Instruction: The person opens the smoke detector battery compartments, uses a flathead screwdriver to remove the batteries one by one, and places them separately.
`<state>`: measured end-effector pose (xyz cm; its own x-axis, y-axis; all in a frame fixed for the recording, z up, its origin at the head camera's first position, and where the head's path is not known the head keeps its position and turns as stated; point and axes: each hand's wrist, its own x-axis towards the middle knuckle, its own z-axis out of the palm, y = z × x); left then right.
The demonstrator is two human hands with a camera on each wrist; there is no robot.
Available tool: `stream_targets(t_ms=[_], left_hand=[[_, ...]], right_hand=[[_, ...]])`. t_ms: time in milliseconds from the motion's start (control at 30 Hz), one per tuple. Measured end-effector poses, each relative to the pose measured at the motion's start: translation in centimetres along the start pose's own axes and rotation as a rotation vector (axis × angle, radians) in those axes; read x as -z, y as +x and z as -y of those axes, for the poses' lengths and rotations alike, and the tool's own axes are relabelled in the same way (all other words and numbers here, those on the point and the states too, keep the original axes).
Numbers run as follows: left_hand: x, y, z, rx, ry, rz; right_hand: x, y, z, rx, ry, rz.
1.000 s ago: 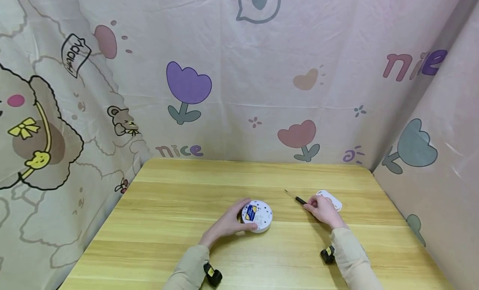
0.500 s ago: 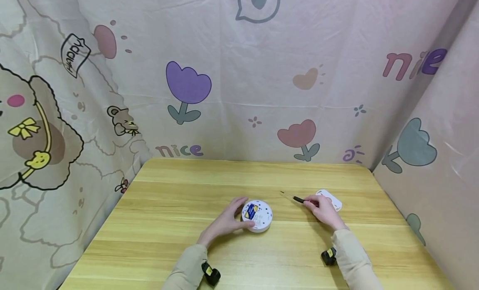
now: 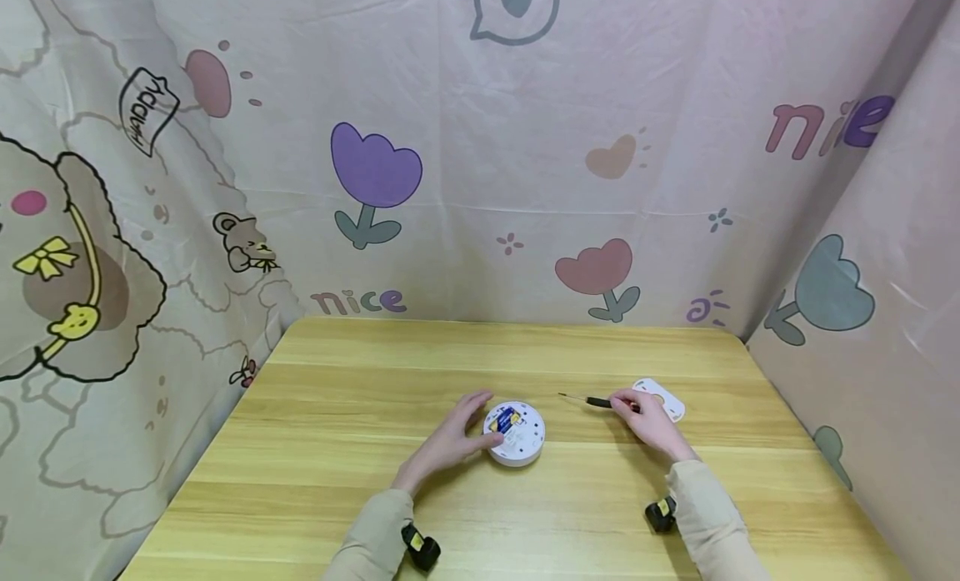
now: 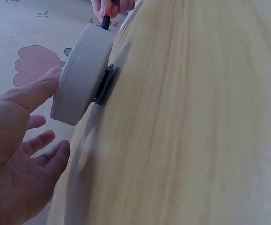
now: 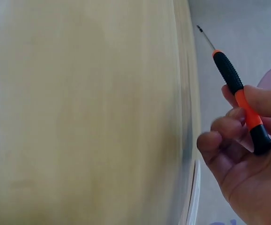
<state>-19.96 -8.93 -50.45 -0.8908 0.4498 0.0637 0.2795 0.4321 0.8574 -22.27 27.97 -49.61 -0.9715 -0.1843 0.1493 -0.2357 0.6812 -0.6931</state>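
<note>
A round white device (image 3: 516,448), which looks like a smoke alarm, lies on the table with its labelled back up. In the left wrist view a small dark foot shows beneath the device (image 4: 81,75). My left hand (image 3: 447,442) is at its left side, the thumb tip over the edge of the top face and the other fingers loosely spread, apart from it. My right hand (image 3: 651,427) holds a small screwdriver (image 3: 600,403), thumb and fingers around its orange and black handle. The thin shaft of the screwdriver (image 5: 227,70) points left, toward the space behind the device.
Right behind my right hand lies a white plate (image 3: 667,398) with rounded ends and cutouts, partly covered by the hand. The wooden table (image 3: 360,398) ends at a patterned cloth (image 3: 450,147) at the back. Black wrist cameras sit below both sleeves.
My left hand loosens from the device and draws slightly left. The blue label on the device has turned a little clockwise. The screwdriver's tip has moved left and lower.
</note>
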Motion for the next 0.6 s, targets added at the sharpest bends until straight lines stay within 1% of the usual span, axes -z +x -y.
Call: stream_targets(t_ms=[133, 200, 400, 500, 600], left_hand=[[-0.03, -0.01, 0.01, -0.006, 0.005, -0.013], [-0.07, -0.01, -0.05, -0.007, 0.021, -0.016], [-0.33, -0.06, -0.26, -0.013, 0.069, -0.012], [-0.53, -0.06, -0.35, -0.036, 0.082, 0.001], [-0.74, -0.05, -0.38, -0.048, 0.089, 0.016]], right_hand=[[0.1, -0.09, 0.07, -0.017, 0.166, 0.089], [0.13, -0.11, 0.08, -0.007, 0.217, 0.106], [0.32, -0.29, 0.44, 0.012, 0.355, 0.097], [0.5, -0.32, 0.66, 0.037, 0.426, 0.1], [0.67, -0.35, 0.85, 0.026, 0.482, 0.109]])
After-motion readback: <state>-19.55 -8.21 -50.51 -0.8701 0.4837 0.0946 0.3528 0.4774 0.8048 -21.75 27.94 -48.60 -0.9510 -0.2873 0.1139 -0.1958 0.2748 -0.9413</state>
